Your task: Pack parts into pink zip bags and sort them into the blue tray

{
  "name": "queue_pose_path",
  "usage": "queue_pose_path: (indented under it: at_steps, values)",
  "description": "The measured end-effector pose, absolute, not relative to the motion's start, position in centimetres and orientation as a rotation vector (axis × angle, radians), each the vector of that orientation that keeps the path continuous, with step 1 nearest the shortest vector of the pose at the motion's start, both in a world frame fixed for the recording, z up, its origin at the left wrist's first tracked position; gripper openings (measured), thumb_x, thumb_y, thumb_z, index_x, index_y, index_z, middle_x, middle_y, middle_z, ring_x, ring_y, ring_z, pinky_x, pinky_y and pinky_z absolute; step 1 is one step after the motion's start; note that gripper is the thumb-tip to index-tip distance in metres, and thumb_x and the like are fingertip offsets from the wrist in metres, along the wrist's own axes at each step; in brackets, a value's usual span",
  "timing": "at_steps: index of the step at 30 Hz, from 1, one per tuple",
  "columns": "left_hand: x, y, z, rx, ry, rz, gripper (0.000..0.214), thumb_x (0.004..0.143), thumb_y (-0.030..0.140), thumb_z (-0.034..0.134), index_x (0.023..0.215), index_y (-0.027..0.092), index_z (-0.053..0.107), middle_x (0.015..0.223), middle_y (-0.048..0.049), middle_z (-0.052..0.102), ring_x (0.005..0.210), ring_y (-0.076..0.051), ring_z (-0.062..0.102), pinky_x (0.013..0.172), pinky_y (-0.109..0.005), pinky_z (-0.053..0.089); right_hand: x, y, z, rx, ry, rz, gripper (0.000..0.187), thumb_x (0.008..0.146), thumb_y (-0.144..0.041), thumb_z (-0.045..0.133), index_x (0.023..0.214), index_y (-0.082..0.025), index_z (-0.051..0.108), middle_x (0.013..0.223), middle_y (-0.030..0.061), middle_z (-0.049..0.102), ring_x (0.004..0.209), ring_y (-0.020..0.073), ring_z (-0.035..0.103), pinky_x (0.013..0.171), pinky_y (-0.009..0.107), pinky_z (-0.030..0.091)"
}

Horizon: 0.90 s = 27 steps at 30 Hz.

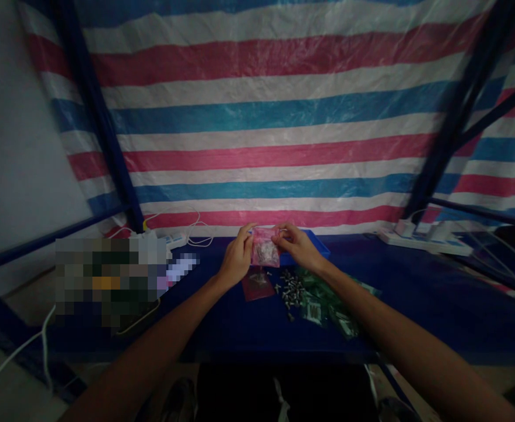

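Observation:
Between my hands hangs a small pink plastic bag (266,247) with shiny metal pieces inside it. My left hand (238,253) pinches its left upper edge, and my right hand (296,243) grips the right upper edge. Just below lies another pink plastic bag (258,285), flat on the blue table. To its right is a loose pile of metal screws (291,288). Beside the pile, partly under my right forearm, are several green plastic bags (313,310) with small metal parts in them. A blue tray (319,241) stands behind my right hand, which partly hides it.
White power strips lie at the back right (424,241) and back left (176,240) of the blue table (222,334), with loose cables. A blurred-out patch (112,281) covers things at the left. A striped plastic sheet (257,140) hangs behind, between blue metal posts.

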<state>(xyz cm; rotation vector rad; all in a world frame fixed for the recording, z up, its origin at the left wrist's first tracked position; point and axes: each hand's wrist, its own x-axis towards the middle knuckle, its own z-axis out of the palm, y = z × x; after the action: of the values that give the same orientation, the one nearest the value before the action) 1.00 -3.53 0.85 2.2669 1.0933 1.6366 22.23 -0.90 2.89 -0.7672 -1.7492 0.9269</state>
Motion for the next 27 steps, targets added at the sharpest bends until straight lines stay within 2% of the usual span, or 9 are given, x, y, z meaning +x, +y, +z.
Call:
queue_pose_path:
  at_steps: [2,4,12,16,19,23,27]
  values:
    - [1.1,-3.6,0.9,2.297,1.077,1.64,0.035,0.111,0.028,0.038,0.143,0.024,0.052,0.126,-0.0096,0.069,0.116,-0.022,0.067,0.103,-0.038,0.051,22.3,-1.0,3.0,-0.77,-1.734,0.939,0.04,0.084,-0.052,0.074,0.11,-0.027,0.057,0.075,-0.001,0.057,0.067,0.0182,0.057,0.064,0.036,0.052]
    - [1.1,-3.6,1.0,2.336,1.045,1.64,0.034,0.111,0.026,0.036,0.138,0.023,0.056,0.135,-0.0105,0.066,0.127,-0.023,0.062,0.111,-0.04,0.047,22.3,-1.2,3.0,-0.778,-1.712,0.968,0.041,0.084,-0.05,0.075,0.113,-0.027,0.057,0.078,-0.0003,0.058,0.068,0.0183,0.057,0.062,0.035,0.053]
    - [0.9,-3.8,1.1,2.463,0.999,1.61,0.037,0.107,0.013,0.036,0.132,0.023,0.06,0.126,-0.009,0.064,0.121,-0.022,0.061,0.109,-0.039,0.048,22.3,-1.6,3.2,-0.783,-1.64,1.034,0.046,0.081,-0.045,0.079,0.118,-0.028,0.057,0.077,-0.0028,0.056,0.066,0.0168,0.056,0.057,0.034,0.058]
    - [0.7,-3.9,1.1,2.523,0.99,1.53,0.042,0.103,0.008,0.04,0.136,0.025,0.058,0.131,-0.0086,0.058,0.127,-0.022,0.058,0.114,-0.039,0.046,22.4,-1.4,3.1,-0.784,-1.628,1.044,0.049,0.078,-0.043,0.082,0.118,-0.027,0.058,0.075,-0.0041,0.057,0.061,0.0151,0.055,0.054,0.032,0.055]
    - [0.7,-3.9,1.0,2.542,1.01,1.511,0.047,0.098,0.006,0.048,0.14,0.026,0.056,0.136,-0.01,0.053,0.132,-0.024,0.054,0.117,-0.041,0.044,22.5,-1.2,2.9,-0.784,-1.618,1.058,0.052,0.076,-0.041,0.084,0.118,-0.027,0.057,0.072,-0.0057,0.058,0.057,0.0141,0.054,0.052,0.029,0.052]
    - [0.5,-3.9,1.0,2.57,1.042,1.543,0.044,0.094,0.011,0.065,0.136,0.024,0.06,0.144,-0.0122,0.047,0.133,-0.027,0.051,0.119,-0.045,0.043,22.5,-1.3,3.0,-0.795,-1.612,1.063,0.051,0.076,-0.042,0.083,0.118,-0.025,0.059,0.068,-0.0069,0.06,0.052,0.012,0.053,0.047,0.025,0.047]
    - [0.5,-3.9,0.9,2.579,1.1,1.611,0.023,0.095,0.022,0.072,0.118,0.023,0.069,0.142,-0.0106,0.05,0.13,-0.027,0.052,0.116,-0.045,0.043,22.3,-2.0,3.4,-0.811,-1.606,1.128,0.041,0.08,-0.044,0.081,0.109,-0.023,0.061,0.073,-0.0023,0.067,0.054,0.015,0.063,0.048,0.027,0.054]
